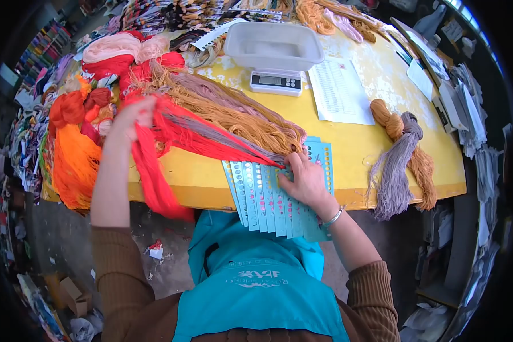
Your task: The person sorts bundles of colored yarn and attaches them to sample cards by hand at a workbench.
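Note:
My left hand (138,117) is closed around a hank of red thread (154,171). The hank hangs over the table's front edge, its lower end blurred by motion. More red strands stretch from there across to my right hand (308,181), whose bent fingers pinch thread ends at the turquoise cards. These cards (251,194) have rows of round holes and lie fanned out, overhanging the front edge. Beneath the red strands runs a long bundle of ochre thread (228,122), with mauve thread (211,91) along its far side.
A digital scale (276,82) carries a clear plastic tub (273,45). Right of it lies a printed sheet (341,91). Grey-purple thread (398,171) and a tan hank (423,171) hang off the front right edge. Orange thread (74,165) is heaped at left on the yellow table (347,154).

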The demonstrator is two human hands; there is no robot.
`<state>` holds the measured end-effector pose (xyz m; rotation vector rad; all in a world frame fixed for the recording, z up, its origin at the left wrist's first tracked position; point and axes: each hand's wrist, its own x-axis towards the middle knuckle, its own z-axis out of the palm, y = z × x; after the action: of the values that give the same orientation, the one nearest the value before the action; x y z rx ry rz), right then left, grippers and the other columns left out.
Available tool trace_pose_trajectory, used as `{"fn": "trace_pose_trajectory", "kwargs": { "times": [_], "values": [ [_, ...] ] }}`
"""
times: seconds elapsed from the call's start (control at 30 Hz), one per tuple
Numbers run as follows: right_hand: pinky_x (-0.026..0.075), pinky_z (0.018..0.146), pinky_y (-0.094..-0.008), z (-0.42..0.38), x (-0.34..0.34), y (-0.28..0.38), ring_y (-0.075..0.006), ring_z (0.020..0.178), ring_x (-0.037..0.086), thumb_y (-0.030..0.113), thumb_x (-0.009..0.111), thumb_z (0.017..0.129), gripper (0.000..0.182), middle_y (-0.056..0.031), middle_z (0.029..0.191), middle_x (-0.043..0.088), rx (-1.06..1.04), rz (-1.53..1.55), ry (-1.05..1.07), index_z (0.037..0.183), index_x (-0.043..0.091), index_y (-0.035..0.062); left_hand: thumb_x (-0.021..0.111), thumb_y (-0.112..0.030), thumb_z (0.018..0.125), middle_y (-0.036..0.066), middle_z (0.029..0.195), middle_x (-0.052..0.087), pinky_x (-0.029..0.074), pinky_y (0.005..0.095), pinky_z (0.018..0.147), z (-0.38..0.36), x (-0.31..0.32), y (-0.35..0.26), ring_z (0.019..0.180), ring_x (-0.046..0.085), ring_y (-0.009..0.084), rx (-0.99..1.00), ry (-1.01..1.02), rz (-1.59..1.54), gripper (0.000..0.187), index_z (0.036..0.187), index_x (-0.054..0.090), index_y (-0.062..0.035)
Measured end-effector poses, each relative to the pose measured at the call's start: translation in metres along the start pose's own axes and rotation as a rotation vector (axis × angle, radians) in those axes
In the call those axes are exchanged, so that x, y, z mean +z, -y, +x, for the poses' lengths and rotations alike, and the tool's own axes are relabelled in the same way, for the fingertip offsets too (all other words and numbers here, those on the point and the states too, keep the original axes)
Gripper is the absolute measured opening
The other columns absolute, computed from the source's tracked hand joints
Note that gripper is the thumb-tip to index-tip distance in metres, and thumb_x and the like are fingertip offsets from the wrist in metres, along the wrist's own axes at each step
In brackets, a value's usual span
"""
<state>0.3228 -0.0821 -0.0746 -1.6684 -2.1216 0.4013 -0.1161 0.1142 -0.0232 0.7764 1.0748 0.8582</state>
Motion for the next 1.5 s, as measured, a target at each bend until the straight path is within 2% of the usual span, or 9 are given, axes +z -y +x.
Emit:
{"fn": "trace_pose_trajectory", "kwargs": {
  "times": [0.2, 0.23, 0.33, 0.53, 0.6, 0.67, 1.0, 1.23, 1.5],
  "values": [
    [0.051, 0.062, -0.0408, -0.001, 0.002, 0.000, -0.0304, 0.077, 0.064, 0.025, 0.067, 0.078, 0.033, -0.0124, 0.094, 0.062, -0.003, 0.006, -0.012, 0.102, 0.054, 0.0057, 0.057, -0.008, 0.089, 0.002, 0.092, 0.068, 0.031, 0.0147, 0.039, 0.001, -0.052, -0.055, 0.045, 0.037, 0.0001, 0.263, -0.463, -0.262, 0.022, 0.109, 0.061, 0.0000],
    [0.051, 0.062, -0.0408, 0.000, 0.002, 0.001, -0.0305, 0.076, 0.064, 0.024, 0.067, 0.078, 0.033, -0.0124, 0.094, 0.062, -0.005, 0.012, -0.022, 0.102, 0.054, 0.0058, 0.057, -0.012, 0.090, 0.011, 0.110, 0.067, 0.043, 0.0157, 0.049, -0.006, -0.035, -0.051, 0.056, 0.052, 0.0032, 0.278, -0.363, -0.198, 0.026, 0.112, 0.059, 0.0014],
    [0.050, 0.061, -0.0398, 0.001, 0.001, 0.001, -0.0299, 0.072, 0.064, 0.023, 0.067, 0.078, 0.030, -0.0123, 0.089, 0.063, 0.023, 0.077, -0.017, 0.099, 0.056, 0.0064, 0.053, -0.020, 0.094, 0.018, 0.119, 0.063, 0.053, 0.0316, 0.085, -0.042, 0.048, -0.006, 0.101, 0.064, 0.0230, 0.301, -0.015, -0.305, 0.037, 0.119, 0.055, 0.0065],
    [0.050, 0.059, -0.0368, 0.009, -0.003, 0.032, -0.0278, 0.068, 0.063, 0.014, 0.066, 0.079, 0.015, -0.0132, 0.083, 0.064, 0.019, 0.352, -0.145, 0.090, 0.061, 0.0059, 0.043, -0.032, 0.099, 0.022, 0.144, 0.041, 0.025, 0.0420, 0.116, -0.119, 0.171, 0.059, 0.137, 0.036, 0.0297, 0.169, 0.360, -0.496, 0.056, 0.138, 0.038, 0.0076],
    [0.046, 0.056, -0.0264, 0.008, -0.008, 0.063, -0.0123, 0.063, 0.057, 0.010, 0.066, 0.085, 0.013, -0.0042, 0.081, 0.063, 0.115, 0.779, -0.063, 0.095, 0.063, 0.0036, 0.043, -0.035, 0.099, 0.018, 0.150, 0.034, 0.016, 0.0411, 0.118, -0.127, 0.190, 0.075, 0.143, 0.024, 0.0254, 0.175, 0.437, -0.439, 0.059, 0.140, 0.037, 0.0061],
    [0.042, 0.057, -0.0191, 0.006, -0.008, 0.085, -0.0014, 0.066, 0.051, 0.010, 0.066, 0.090, 0.012, 0.0028, 0.083, 0.060, 0.159, 1.218, 0.028, 0.099, 0.063, 0.0020, 0.044, -0.038, 0.098, 0.017, 0.151, 0.032, 0.024, 0.0400, 0.115, -0.131, 0.204, 0.093, 0.142, 0.027, 0.0249, 0.179, 0.451, -0.375, 0.062, 0.141, 0.036, 0.0044],
    [0.029, 0.042, -0.0177, 0.000, -0.007, 0.099, -0.0048, 0.048, 0.044, 0.008, 0.057, 0.093, 0.005, -0.0069, 0.075, 0.065, 0.349, 1.899, -0.046, 0.089, 0.058, 0.0052, 0.038, -0.034, 0.101, 0.017, 0.142, 0.045, 0.032, 0.0362, 0.110, -0.140, 0.212, 0.116, 0.132, 0.041, 0.0220, 0.120, 0.451, -0.293, 0.056, 0.137, 0.039, 0.0081],
    [0.033, 0.044, -0.0177, -0.009, 0.000, 0.096, -0.0036, 0.051, 0.048, 0.007, 0.058, 0.094, 0.005, -0.0050, 0.072, 0.064, 0.262, 1.663, -0.050, 0.092, 0.058, 0.0029, 0.053, -0.017, 0.097, 0.014, 0.132, 0.053, 0.044, 0.0401, 0.100, -0.145, 0.219, 0.122, 0.122, 0.051, 0.0245, 0.153, 0.343, -0.400, 0.040, 0.131, 0.048, 0.0031],
    [0.033, 0.043, -0.0160, -0.009, 0.006, 0.104, -0.0018, 0.049, 0.046, 0.005, 0.060, 0.092, 0.004, -0.0045, 0.071, 0.065, 0.205, 1.402, -0.113, 0.092, 0.059, 0.0010, 0.061, -0.003, 0.090, 0.009, 0.114, 0.060, 0.047, 0.0287, 0.092, -0.138, 0.218, 0.138, 0.103, 0.056, 0.0139, 0.260, 0.169, -0.296, 0.036, 0.125, 0.053, 0.0049]
  ]
}}
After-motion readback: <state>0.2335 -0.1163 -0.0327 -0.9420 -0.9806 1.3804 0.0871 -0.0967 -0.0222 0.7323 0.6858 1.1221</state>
